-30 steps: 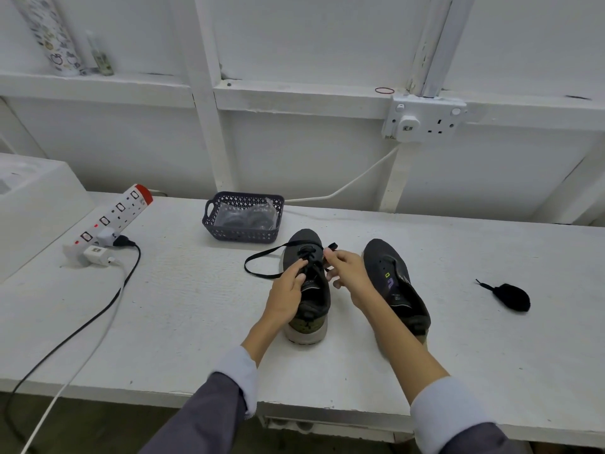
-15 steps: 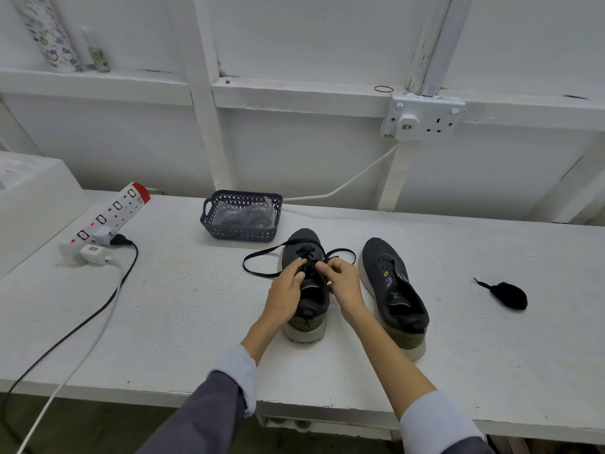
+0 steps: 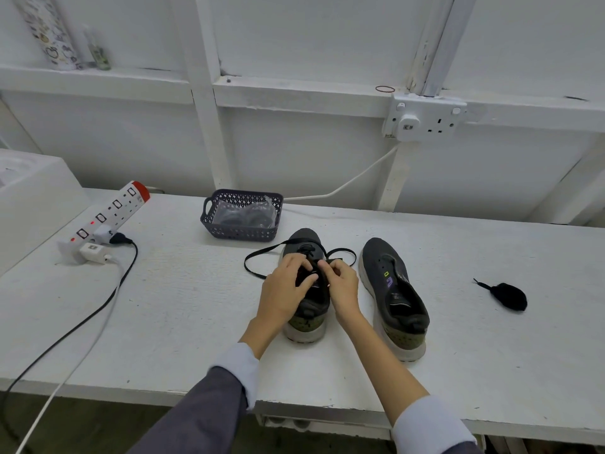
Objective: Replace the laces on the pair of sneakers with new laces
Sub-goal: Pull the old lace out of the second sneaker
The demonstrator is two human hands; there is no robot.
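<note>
Two dark grey sneakers stand side by side on the white table, toes pointing away from me. Over the eyelets of the left sneaker [image 3: 306,239] both hands meet. My left hand [image 3: 285,290] rests on the tongue and pinches the black lace [image 3: 258,253]. My right hand [image 3: 340,285] pinches the same lace on the other side. The lace loops out onto the table to the left and right of the toe. The right sneaker [image 3: 393,290] has bare eyelets and stands untouched.
A dark basket [image 3: 240,231] with clear packets sits behind the shoes. A black bundle of lace [image 3: 507,296] lies at the right. A power strip [image 3: 108,214] with plugs and cables [image 3: 98,306] occupies the left. The table's front edge is near my sleeves.
My right hand has drawn in toward the middle of the left sneaker, and the lace now loops out to the right of the toe. My left hand has shifted up over the tongue.
</note>
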